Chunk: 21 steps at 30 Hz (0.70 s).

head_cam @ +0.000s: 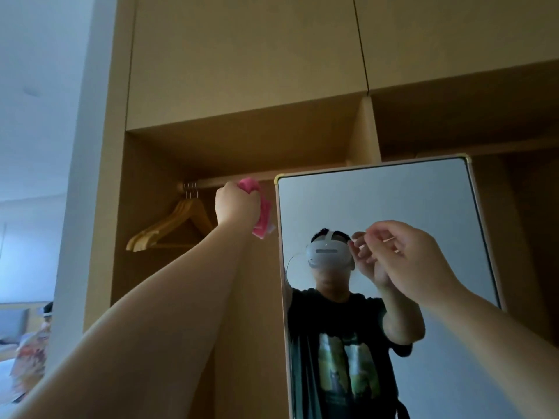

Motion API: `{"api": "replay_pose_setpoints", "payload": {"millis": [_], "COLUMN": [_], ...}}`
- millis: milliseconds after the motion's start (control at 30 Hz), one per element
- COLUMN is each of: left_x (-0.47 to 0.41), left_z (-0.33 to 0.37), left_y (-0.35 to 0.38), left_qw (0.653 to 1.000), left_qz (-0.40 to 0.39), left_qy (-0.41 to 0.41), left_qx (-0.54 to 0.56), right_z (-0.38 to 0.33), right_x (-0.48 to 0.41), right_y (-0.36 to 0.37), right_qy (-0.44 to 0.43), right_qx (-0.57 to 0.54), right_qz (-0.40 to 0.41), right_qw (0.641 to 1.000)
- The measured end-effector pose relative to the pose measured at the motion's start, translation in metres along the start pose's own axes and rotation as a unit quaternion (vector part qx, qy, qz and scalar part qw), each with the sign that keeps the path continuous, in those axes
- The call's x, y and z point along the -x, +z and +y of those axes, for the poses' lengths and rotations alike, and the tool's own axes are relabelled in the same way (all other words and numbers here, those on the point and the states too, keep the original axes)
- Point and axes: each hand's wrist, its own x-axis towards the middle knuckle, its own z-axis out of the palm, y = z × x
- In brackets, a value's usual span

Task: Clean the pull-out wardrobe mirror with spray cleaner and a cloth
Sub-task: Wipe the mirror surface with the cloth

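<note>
Pull-out mirror (393, 201): tall glass panel, thin pale frame, rounded corners; stood drawn out from tan wooden wardrobe (242, 71). Rigid, smooth, likely fragile; best steadied by frame edge. Pink cloth (262, 217): soft, light, bunched; left hand (237, 204) fingers clamped round it, just beside mirror's upper left corner. Right hand (408, 258) before glass, fingers loosely curled; pinch unclear. Wooden hangers (178, 225) hung behind.

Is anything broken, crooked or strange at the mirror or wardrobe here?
Nothing stands out. The mirror shows no crack, the hangers hang on the rail, and the left hand grips the pink cloth beside it.
</note>
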Motion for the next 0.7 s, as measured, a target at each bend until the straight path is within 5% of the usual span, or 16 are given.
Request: {"api": "replay_pose_setpoints", "payload": {"millis": [200,367,700], "left_x": [-0.003,0.005,0.035], "left_z": [0.005,0.014,0.025], "left_y": [0.026,0.039,0.059], "left_qw": [0.998,0.995,0.998], "left_qz": [-0.04,-0.058,-0.048], "left_qy": [-0.015,-0.017,-0.017], "left_qx": [0.047,0.075,0.047], "right_z": [0.011,0.023,0.063], "right_x": [-0.004,-0.015,-0.022], "right_y": [-0.012,-0.029,-0.087], "right_qy": [-0.033,-0.072,0.055], "right_qx": [0.06,0.168,0.26], "right_qz": [0.006,0.093,0.178], "right_qw": [0.998,0.979,0.948]}}
